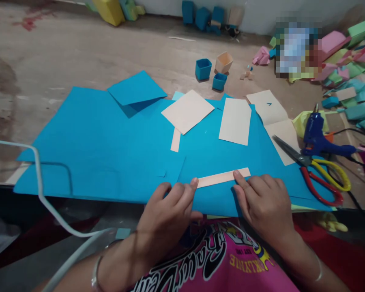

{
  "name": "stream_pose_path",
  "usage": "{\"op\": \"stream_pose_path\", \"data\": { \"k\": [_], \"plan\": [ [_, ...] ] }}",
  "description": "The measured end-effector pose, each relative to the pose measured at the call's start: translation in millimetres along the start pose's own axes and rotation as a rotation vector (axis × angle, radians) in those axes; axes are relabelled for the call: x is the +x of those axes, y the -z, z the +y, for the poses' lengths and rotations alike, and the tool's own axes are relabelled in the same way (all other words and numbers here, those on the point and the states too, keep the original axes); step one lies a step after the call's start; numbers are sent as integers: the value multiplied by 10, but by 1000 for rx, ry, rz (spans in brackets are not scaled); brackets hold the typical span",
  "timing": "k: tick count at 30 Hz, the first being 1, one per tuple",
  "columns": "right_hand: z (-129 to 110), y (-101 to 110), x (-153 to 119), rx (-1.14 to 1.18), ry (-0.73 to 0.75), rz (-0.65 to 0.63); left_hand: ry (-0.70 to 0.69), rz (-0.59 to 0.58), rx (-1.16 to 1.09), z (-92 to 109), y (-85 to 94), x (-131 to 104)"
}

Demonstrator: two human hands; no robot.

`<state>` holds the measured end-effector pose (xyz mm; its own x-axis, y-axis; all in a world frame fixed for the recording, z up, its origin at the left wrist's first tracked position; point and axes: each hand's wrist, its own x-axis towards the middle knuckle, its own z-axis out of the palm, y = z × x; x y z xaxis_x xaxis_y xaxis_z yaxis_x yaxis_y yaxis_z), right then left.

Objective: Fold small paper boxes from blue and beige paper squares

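Note:
A narrow pale peach paper strip lies on a large blue paper sheet near the front edge. My left hand presses the strip's left end with a fingertip, its other fingers curled and the thumb lower down. On the strip's right part rests the index fingertip of my right hand; its thumb sits just below and the remaining fingers are folded. Behind the strip lie a peach paper square, a shorter peach strip and a cream paper rectangle. A folded blue piece is farther left.
Scissors with red and yellow handles and a blue glue gun lie at right. Small paper boxes stand behind the sheet. Coloured paper pieces are heaped far right. A white cable crosses the left side.

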<state>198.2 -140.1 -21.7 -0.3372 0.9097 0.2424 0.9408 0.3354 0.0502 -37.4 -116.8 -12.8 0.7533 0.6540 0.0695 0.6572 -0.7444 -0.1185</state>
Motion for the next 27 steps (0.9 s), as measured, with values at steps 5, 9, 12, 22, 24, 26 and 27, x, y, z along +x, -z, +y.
{"op": "stream_pose_path", "data": {
  "k": [5, 9, 12, 22, 24, 26, 27],
  "plan": [
    [-133, 65, 34, -58, -7, -16, -9, 29, -14, -1, -33, -11],
    [-361, 60, 125, 72, 111, -24, -45, 59, -7, -21, -61, -11],
    [-447, 19, 187, 128, 177, -15, -54, 69, -4, -29, -69, -16],
    [322, 42, -184, -225, -8, 18, -56, 65, -12, -58, -61, 24],
    [355, 52, -198, -235, -34, 47, -56, 55, -14, -59, -66, 27],
    [292, 44, -144, -184, -13, 53, -53, 45, -20, -62, -59, 28],
    [240, 31, -100, -145, 13, 45, -49, 43, -23, -67, -49, 28]
  ]
}}
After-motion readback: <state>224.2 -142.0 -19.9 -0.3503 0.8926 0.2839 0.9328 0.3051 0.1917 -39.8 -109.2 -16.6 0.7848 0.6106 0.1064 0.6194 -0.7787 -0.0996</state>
